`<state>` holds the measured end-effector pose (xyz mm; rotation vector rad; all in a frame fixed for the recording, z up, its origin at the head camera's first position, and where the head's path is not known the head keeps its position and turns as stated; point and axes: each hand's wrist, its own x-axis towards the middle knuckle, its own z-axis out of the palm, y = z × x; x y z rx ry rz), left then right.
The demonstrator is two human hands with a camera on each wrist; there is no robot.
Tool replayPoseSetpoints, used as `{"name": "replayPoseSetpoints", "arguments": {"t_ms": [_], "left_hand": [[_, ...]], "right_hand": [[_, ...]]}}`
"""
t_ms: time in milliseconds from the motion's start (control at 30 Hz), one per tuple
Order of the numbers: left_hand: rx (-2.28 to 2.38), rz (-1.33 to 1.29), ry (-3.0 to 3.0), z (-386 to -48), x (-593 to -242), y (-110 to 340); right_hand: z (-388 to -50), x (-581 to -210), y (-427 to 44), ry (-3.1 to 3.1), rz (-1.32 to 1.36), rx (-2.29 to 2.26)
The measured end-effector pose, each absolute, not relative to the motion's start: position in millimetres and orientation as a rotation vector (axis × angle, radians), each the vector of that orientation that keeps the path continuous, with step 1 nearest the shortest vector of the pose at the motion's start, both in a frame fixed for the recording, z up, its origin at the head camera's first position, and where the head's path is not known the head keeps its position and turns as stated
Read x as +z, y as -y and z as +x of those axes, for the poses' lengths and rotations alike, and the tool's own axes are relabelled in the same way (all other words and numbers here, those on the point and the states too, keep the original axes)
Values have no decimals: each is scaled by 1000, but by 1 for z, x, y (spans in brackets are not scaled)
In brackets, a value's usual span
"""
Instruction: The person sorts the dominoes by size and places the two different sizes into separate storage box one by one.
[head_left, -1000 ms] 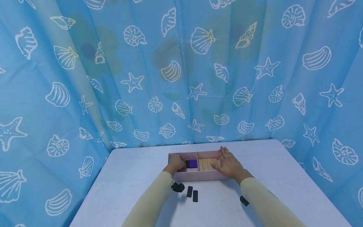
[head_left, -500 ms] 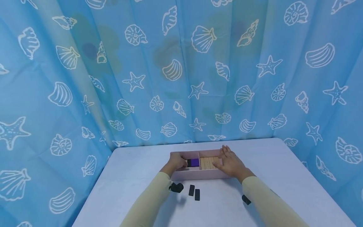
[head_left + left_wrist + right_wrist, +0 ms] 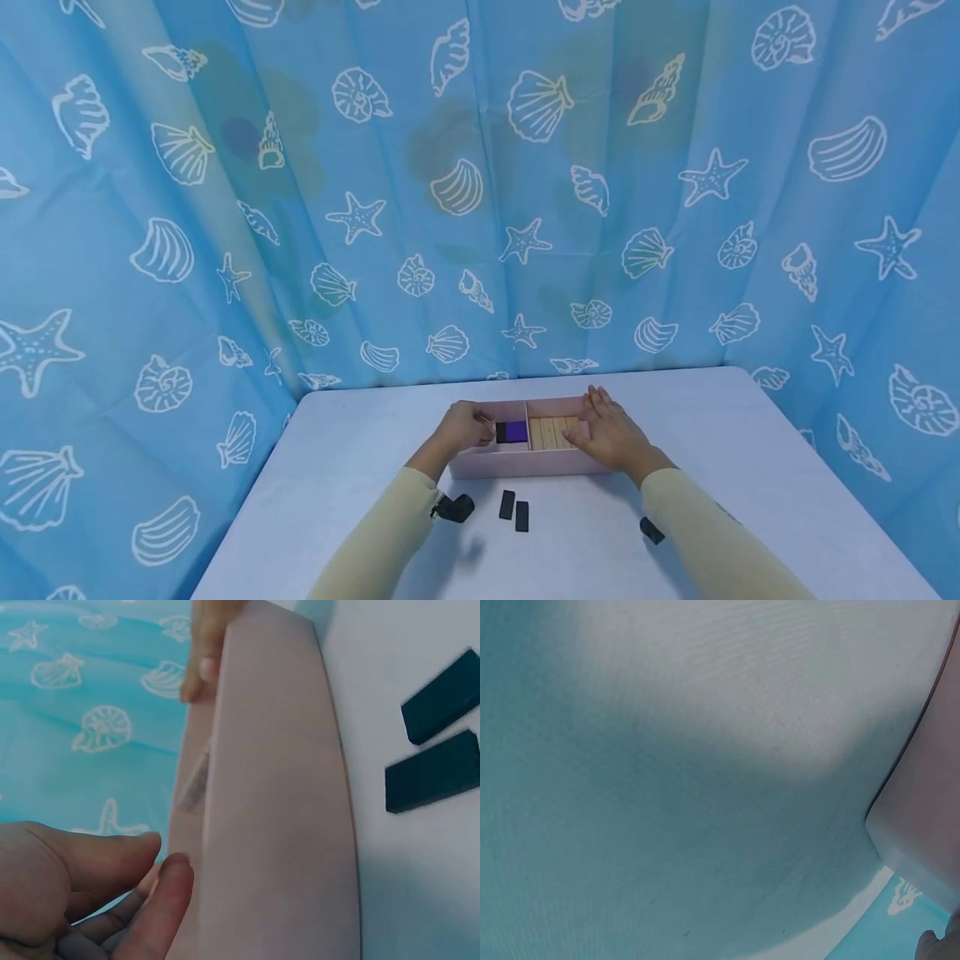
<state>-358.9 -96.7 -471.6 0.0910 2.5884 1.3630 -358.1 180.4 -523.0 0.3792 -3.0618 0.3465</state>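
A pink two-compartment box point(image 3: 531, 465) stands on the table. My left hand point(image 3: 459, 428) is raised at its left end, above the left compartment. In the left wrist view the thumb and fingers point(image 3: 161, 900) are loosely bent beside the box wall point(image 3: 277, 795), with nothing visible between them. My right hand point(image 3: 617, 437) rests at the right end of the box, fingers straight against its edge. A purple block point(image 3: 516, 431) and a black block point(image 3: 501, 432) lie in the left compartment. Several pale wooden blocks point(image 3: 551, 433) fill much of the right one, partly hidden by my hand.
Two black blocks point(image 3: 507, 505) lie on the white table point(image 3: 585, 550) in front of the box. Wrist cameras point(image 3: 455, 507) hang below both wrists. A blue shell-patterned curtain point(image 3: 487, 250) surrounds the table's back and sides.
My left hand has lifted out of the left compartment and drawn slightly left. My right hand keeps its place on the box. The head view has shifted a little.
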Motion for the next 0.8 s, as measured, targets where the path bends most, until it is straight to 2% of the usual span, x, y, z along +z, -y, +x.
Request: {"name": "replayPoseSetpoints", "arguments": {"t_ms": [367, 800], "left_hand": [[1453, 187, -2552, -338, -455, 93], [1470, 373, -2552, -310, -452, 92]], "right_hand": [[-359, -523, -180, 3066, 375, 356], [-357, -520, -179, 3070, 371, 360]]}}
